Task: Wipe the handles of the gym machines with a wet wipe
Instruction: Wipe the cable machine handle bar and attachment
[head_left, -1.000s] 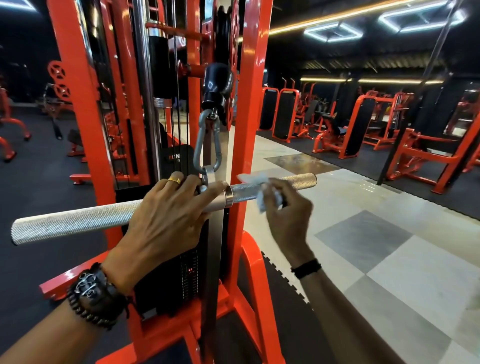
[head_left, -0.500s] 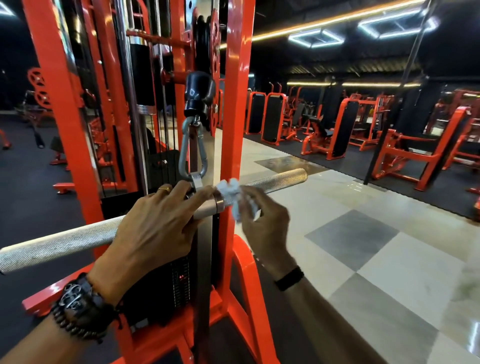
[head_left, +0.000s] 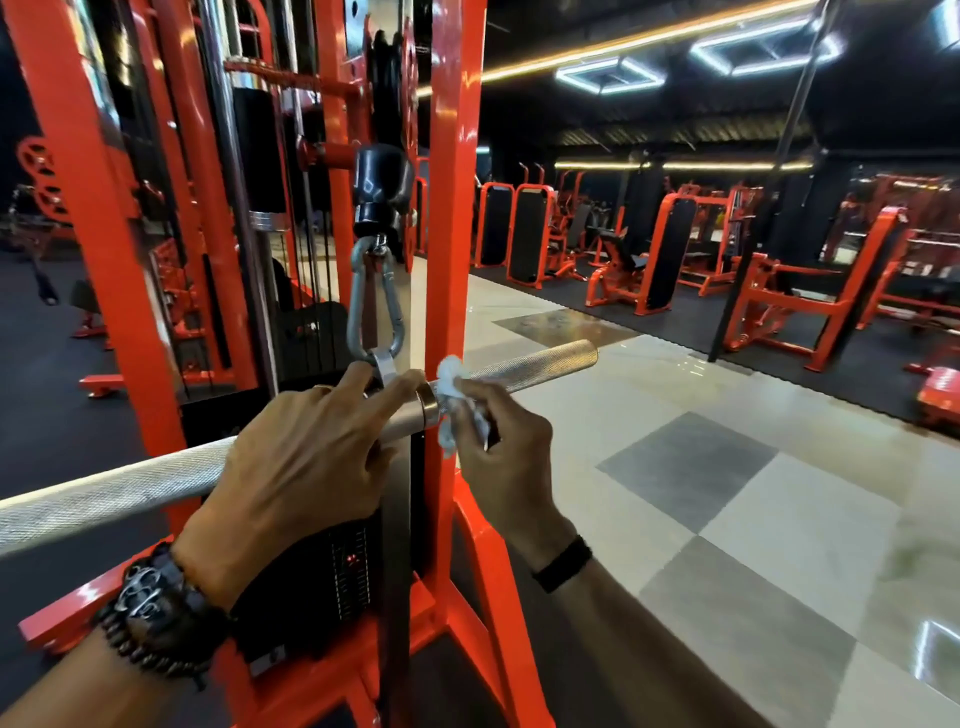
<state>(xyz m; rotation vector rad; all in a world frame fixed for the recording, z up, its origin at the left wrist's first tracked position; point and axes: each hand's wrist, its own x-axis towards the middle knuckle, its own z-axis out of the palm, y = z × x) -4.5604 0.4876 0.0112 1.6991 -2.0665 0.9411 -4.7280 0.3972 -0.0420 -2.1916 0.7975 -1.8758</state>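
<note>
Dim gym interior lit by bright ceiling strips, seen through a wide-angle lens.

White rectangular ceiling lights (head_left: 608, 77) and a warm amber light strip (head_left: 649, 39) glow against a near-black ceiling, blown out at their cores. Their glare streaks the glossy tiled floor (head_left: 779, 519) and the orange machine frame (head_left: 452, 208). The left side falls into deep shadow. The foreground is sharp; distant machines (head_left: 675, 249) look soft and noisy. Straight posts bow toward the edges from lens distortion.
</note>
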